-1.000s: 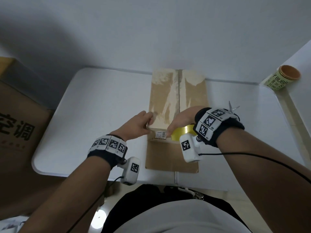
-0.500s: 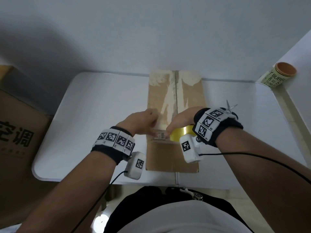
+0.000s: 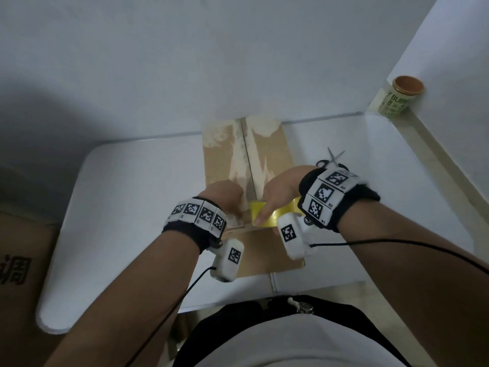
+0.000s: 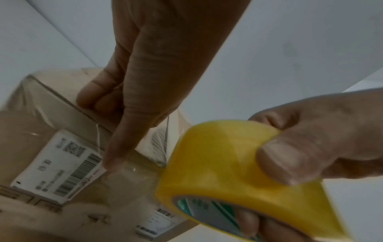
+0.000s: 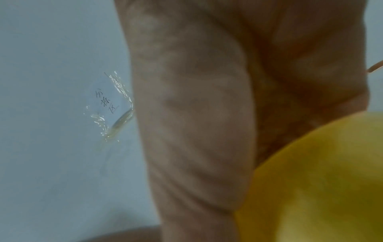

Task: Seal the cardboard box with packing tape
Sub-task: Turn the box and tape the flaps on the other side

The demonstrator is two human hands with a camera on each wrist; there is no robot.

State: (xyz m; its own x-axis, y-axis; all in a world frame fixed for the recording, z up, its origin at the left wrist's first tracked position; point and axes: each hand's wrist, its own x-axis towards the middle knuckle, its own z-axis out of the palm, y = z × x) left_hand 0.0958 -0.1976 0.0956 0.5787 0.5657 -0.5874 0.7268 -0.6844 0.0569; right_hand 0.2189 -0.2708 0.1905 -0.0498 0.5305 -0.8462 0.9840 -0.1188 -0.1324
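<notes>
Both forearms reach forward over the table (image 3: 137,197), hands close together on the near end of the cardboard box (image 3: 275,152). The left hand (image 3: 225,193) presses its thumb on clear tape by a shipping label (image 4: 60,165), other fingers curled over the edge. Just beside it, the right hand (image 3: 280,193) grips the yellow tape roll (image 4: 223,163), thumb on top. Scissors (image 3: 334,158) lie beyond the right wrist.

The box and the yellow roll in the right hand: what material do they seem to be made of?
The box looks like brown corrugated cardboard, matte, with pale torn patches where the surface paper seems to have peeled off. The yellow roll, held in the right hand, looks like glossy translucent plastic tape; the clear strip it feeds onto the box shines.
</notes>
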